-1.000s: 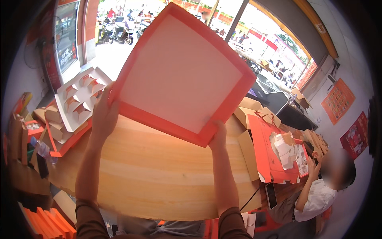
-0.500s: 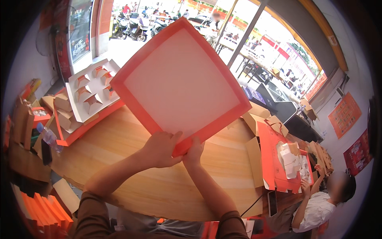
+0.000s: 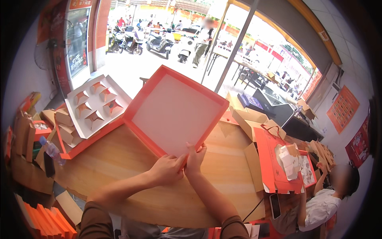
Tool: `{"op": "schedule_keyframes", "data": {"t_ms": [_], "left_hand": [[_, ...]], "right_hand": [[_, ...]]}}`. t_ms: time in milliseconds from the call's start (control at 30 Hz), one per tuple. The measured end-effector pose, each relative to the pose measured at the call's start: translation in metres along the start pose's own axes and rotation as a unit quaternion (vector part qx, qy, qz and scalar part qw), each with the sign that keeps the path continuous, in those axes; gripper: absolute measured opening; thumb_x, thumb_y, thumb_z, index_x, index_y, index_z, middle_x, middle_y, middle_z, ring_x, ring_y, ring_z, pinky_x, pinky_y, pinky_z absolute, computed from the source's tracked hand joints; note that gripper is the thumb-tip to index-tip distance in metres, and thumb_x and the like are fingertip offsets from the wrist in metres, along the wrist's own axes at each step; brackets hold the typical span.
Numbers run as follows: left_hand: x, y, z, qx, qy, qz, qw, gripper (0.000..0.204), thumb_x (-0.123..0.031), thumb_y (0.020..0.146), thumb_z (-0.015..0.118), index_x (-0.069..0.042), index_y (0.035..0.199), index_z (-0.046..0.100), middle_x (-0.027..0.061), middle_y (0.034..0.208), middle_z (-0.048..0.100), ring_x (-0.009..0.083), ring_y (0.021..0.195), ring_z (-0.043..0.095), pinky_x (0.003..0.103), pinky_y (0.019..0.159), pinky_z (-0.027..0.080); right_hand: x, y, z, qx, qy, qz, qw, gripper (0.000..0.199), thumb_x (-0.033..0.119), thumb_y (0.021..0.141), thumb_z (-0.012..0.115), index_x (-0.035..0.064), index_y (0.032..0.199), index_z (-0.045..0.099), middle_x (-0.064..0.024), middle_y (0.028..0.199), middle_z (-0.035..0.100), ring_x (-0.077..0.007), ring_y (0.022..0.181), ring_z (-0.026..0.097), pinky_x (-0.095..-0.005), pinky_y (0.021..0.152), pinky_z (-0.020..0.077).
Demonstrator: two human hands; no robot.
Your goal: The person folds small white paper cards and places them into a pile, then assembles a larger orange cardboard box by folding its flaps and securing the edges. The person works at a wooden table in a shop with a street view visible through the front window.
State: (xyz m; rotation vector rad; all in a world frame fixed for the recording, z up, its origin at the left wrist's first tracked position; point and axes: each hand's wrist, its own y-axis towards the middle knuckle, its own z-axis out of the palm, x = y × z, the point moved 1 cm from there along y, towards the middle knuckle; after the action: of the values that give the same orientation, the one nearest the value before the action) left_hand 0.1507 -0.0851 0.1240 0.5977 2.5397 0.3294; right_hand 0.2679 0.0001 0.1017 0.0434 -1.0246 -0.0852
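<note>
both hands, left hand [image 3: 166, 170] and right hand [image 3: 195, 157], fingers pinching near corner of shallow orange-rimmed white cardboard box lid [image 3: 175, 112] tilted above wooden tabletop [image 3: 119, 167]; probably mid-positioning; next calls for levelling.

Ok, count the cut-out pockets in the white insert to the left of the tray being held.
4. In the white insert they form a diamond: far, left, right, near. None looks hidden.

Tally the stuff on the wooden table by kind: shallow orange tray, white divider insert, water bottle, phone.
Orange tray with white inside, held at its near corner by left hand and right hand: 1
White divider insert: 1
Water bottle: 1
Phone: 1
Total: 4
</note>
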Motion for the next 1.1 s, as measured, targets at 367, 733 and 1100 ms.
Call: {"op": "schedule_keyframes", "data": {"t_ms": [367,733,1100], "left_hand": [[0.019,-0.004,0.008,-0.086,0.129,0.200,0.968,0.070,-0.029,0.087,0.078,-0.011,0.150,0.052,0.0170,0.148,0.053,0.0323,0.142,0.049,0.054,0.122,0.035],[0.015,-0.008,0.012,-0.150,0.086,0.291,0.941,0.048,-0.015,0.078,0.082,-0.012,0.123,0.067,0.0127,0.134,0.059,0.0317,0.129,0.057,0.049,0.111,0.047],[0.019,-0.006,-0.009,-0.183,0.087,0.297,0.933,0.028,-0.009,0.079,0.078,-0.013,0.104,0.068,0.0052,0.109,0.067,0.0251,0.102,0.067,0.040,0.091,0.057]], "right_hand": [[0.069,0.126,-0.103,0.091,-0.118,0.043,0.988,0.049,0.015,0.098,0.071,0.0012,0.141,0.051,-0.0137,0.125,0.064,-0.0240,0.107,0.069,-0.0392,0.091,0.0603],[0.080,0.186,-0.221,0.095,-0.462,0.007,0.882,0.072,0.033,0.093,0.081,-0.0127,0.143,0.057,-0.0229,0.133,0.069,-0.0281,0.115,0.070,-0.0382,0.099,0.0560],[0.150,0.088,-0.078,0.153,-0.566,-0.104,0.803,0.071,0.042,0.090,0.080,-0.0006,0.144,0.061,-0.0227,0.133,0.070,-0.0309,0.118,0.071,-0.0437,0.099,0.0569]]}}
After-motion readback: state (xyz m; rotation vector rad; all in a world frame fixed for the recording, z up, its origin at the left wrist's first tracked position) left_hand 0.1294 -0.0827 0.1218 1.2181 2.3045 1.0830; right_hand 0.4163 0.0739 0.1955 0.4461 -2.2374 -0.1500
